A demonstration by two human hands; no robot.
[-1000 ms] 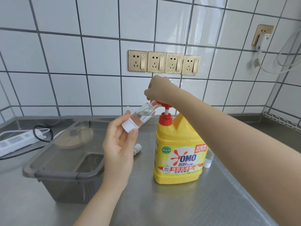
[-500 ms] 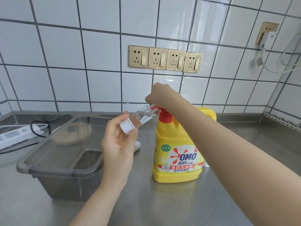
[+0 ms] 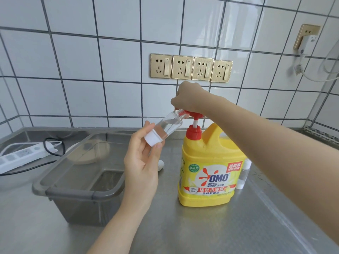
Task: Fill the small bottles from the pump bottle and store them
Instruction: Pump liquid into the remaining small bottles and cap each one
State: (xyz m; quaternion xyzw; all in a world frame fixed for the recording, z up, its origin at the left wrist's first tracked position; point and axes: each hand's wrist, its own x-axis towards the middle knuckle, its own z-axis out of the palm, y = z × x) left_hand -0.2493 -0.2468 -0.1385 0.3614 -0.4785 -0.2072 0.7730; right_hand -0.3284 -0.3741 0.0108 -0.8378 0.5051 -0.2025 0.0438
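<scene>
Gripping a tilted small bottle [image 3: 167, 128], left fingers [image 3: 156, 147] meet the pump [image 3: 194, 114] under the closed right hand [image 3: 189, 97], bin rim [image 3: 80, 194] near.

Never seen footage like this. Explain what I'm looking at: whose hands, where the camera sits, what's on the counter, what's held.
No machine here: a person wears a camera on the head, looking down at their own bare hands. The left hand holds a small clear bottle tilted, its mouth at the red pump spout. The right hand rests on top of the pump of the yellow pump bottle. On the steel counter also stand a grey bin, a white power strip and another small bottle.
</scene>
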